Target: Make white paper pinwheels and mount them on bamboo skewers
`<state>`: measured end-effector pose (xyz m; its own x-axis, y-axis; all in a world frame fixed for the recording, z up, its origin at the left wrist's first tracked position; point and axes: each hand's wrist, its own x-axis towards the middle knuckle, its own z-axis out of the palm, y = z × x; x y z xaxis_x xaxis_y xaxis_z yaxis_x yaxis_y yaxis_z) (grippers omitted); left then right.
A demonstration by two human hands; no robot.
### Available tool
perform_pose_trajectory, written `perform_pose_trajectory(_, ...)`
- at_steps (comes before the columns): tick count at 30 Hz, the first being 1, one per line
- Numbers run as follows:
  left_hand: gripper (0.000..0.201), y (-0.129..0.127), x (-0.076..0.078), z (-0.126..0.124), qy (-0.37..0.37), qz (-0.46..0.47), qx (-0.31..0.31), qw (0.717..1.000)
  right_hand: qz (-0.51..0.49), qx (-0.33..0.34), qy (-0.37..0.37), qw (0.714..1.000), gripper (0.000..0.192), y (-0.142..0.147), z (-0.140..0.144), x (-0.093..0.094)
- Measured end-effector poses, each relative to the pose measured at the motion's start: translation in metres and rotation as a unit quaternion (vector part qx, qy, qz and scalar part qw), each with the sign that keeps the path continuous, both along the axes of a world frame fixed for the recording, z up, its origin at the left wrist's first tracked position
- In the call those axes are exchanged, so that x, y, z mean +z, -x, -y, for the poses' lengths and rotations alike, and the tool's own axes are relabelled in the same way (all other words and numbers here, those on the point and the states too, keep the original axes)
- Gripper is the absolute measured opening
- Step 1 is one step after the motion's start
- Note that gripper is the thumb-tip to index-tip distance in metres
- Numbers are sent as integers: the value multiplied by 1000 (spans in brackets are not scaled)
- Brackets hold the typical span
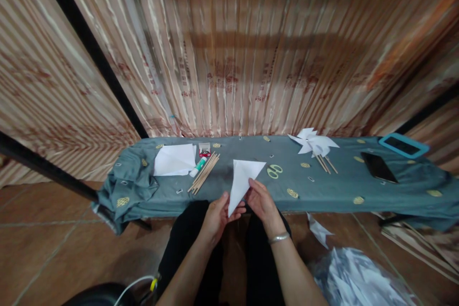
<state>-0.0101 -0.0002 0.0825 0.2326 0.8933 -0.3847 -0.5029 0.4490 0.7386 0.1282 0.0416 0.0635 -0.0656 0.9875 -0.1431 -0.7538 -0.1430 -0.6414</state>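
The paper triangle [244,174] is hanging in front of me over the near edge of the worktop [222,204], its narrow point aiming down and its broad end leaning far and to the right. My left hand [218,213] is gripping it low on the left, thumb against the edge and fingers reaching behind the point; my right hand [264,201] is pinching its slanting right edge. I am judging it to be very light and fairly crisp, probably folded, dry rather than slippery, yet quick to crease or tear. I am favouring a soft pinch on the edges, where the sheet should be stiffest, and sparing the thin point.

Around it, a grey-green printed cloth is covering the worktop, bunching into soft folds at the left. Flat white sheets [174,159] are lying at the left, with a smooth glue stick [198,166], a small red box [204,151] and slim, round wooden sticks [204,173] beside them. Far right, paper pinwheels [313,144] are spreading pointed blades above their sticks, and a glossy black phone [379,167] is lying beyond.
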Motion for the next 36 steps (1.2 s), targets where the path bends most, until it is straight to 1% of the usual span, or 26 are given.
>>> perform_pose_trajectory(3,49,1,-1,2,-27,-5,4,1000,10,5,4,1000,27,0,2,1)
perform_pose_trajectory(6,56,1,-1,5,-22,-4,14,1000,27,7,3,1000,26,1,5,3)
perform_pose_trajectory(8,60,1,0,6,-18,3,10,1000,47,7,2,999,27,2,6,2)
perform_pose_trajectory(11,57,0,-1,8,-25,1,3,1000,67,8,10,998,29,2,9,0)
perform_pose_trajectory(15,54,-2,-5,11,-29,-4,2,1000,64,11,22,998,29,1,13,-5)
perform_pose_trajectory(19,56,-4,-9,11,-23,-22,16,999,50,9,32,998,30,0,13,-9)
perform_pose_trajectory(22,55,-5,-10,11,-26,-34,32,999,59,2,37,998,31,0,12,-11)
perform_pose_trajectory(26,50,-8,-9,11,-23,-46,25,998,72,10,28,997,30,1,14,-11)
perform_pose_trajectory(29,44,-9,-8,10,-16,-61,34,997,88,27,7,996,37,-4,15,-11)
perform_pose_trajectory(31,42,-8,-7,8,-11,-68,68,995,137,28,-17,990,51,-16,10,-11)
perform_pose_trajectory(32,42,-7,-6,6,-10,-70,88,994,195,18,-28,980,59,-25,5,-10)
perform_pose_trajectory(33,42,-5,-5,4,-11,-73,107,992,275,-10,-37,961,64,-35,-2,-10)
perform_pose_trajectory(34,41,-4,-4,2,-16,-79,124,989,400,-52,-45,914,64,-46,-11,-9)
perform_pose_trajectory(35,40,-2,-2,0,-25,-87,139,986,541,-91,-48,835,60,-59,-21,-8)
perform_pose_trajectory(36,39,0,0,-3,-38,-97,152,983,591,-107,-41,799,52,-71,-31,-7)
